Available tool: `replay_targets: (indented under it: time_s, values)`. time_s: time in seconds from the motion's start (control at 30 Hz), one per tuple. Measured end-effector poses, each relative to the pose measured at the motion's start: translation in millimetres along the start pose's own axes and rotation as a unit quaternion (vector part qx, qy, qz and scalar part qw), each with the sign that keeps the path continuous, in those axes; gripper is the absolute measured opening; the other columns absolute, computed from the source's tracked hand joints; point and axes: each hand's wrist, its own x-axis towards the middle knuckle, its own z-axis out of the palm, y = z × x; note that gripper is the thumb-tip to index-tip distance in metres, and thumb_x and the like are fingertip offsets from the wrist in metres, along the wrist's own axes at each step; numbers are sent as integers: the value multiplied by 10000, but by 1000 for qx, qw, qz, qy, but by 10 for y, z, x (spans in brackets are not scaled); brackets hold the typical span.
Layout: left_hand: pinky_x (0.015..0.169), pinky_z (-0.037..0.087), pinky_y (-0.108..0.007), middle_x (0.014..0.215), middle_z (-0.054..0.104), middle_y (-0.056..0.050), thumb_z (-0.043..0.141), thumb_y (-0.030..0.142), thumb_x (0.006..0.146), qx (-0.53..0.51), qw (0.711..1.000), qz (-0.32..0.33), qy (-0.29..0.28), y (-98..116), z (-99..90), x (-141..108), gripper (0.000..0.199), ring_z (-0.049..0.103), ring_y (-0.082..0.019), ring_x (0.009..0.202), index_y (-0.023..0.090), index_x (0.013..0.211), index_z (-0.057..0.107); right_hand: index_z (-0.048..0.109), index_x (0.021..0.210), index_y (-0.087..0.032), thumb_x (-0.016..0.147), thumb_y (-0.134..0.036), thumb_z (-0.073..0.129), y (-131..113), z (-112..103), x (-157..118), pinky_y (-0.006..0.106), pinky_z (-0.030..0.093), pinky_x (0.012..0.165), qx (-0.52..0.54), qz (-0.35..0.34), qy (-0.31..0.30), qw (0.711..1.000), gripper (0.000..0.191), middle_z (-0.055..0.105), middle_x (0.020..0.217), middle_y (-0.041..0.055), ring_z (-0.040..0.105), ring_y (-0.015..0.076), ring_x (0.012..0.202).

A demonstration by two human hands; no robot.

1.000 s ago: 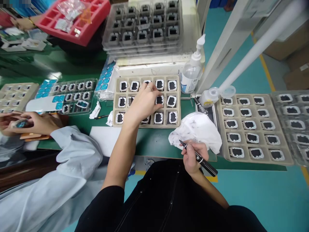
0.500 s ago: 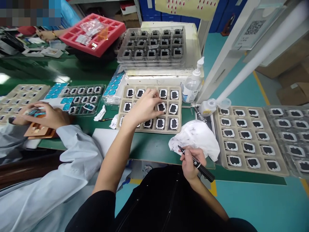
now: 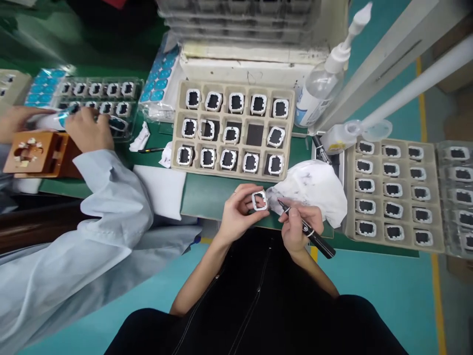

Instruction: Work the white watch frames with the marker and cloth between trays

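Between the thumb and fingers of my left hand (image 3: 238, 212) is a small white square frame (image 3: 254, 201) with rounded corners and an open middle. My right hand (image 3: 301, 229) grips a black marker pen (image 3: 312, 234), its dark tip uncapped and pointing up-left towards the frame, a short gap away. Beyond my hands lies a beige compartment tray (image 3: 207, 172) of similar white frames over dark compartments; one compartment in its middle row holds no frame. A crumpled white cloth (image 3: 314, 187) with dark smudges lies just behind my right hand.
A pump bottle (image 3: 320, 91) and a smaller bottle (image 3: 338, 137) stand right of the tray. Another beige tray (image 3: 406, 197) of frames lies farther right. At left, a co-worker's hands (image 3: 86, 128) work above an orange-brown block fixture (image 3: 40, 153). Stacked clear trays (image 3: 244, 24) rise behind.
My left hand has come back from the tray towards me, lifting out one white frame. My right hand still holds the marker by the cloth. The view has tilted down.
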Motion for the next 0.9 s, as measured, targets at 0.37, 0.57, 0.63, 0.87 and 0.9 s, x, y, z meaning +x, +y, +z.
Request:
replay_targets:
  time_s: [0.37,0.57,0.63,0.87,0.9]
  values:
    - [1012,810,-331,1262,934,-70,974,293,990,160,987,25,2,14,70,-80,389,948,-238,1099,254,1355,846,755,1071,-298,1135,-247,804,-150,66,109,535,846,984,-112,-74,-126,983,95,872,840,-8,976,349,1165]
    - [1030,811,-336,1246,955,-49,937,272,998,206,978,32,9,30,82,-107,366,958,-238,1090,257,1354,851,792,1092,-297,1120,-181,793,-224,90,154,478,855,939,-155,-113,-133,972,119,942,1004,16,982,310,1086]
    - [1033,811,-343,1239,957,-43,920,280,1009,218,975,32,7,34,86,-109,351,956,-237,1077,263,1355,857,800,1102,-294,1116,-173,793,-227,90,149,468,856,941,-162,-115,-127,972,121,956,1060,28,982,304,1081]
    - [1031,819,-358,1258,959,-45,904,321,1038,236,971,45,16,24,85,-147,322,956,-248,1078,280,1356,877,801,1113,-307,1096,-166,778,-237,98,156,480,876,930,-154,-139,-124,970,144,925,952,-8,984,303,1034]
    - [1031,819,-359,1261,959,-45,907,320,1039,235,971,45,17,27,85,-150,324,956,-248,1079,281,1359,877,798,1099,-306,1099,-171,777,-241,101,158,480,879,924,-155,-139,-122,970,136,917,930,-12,983,299,1016]
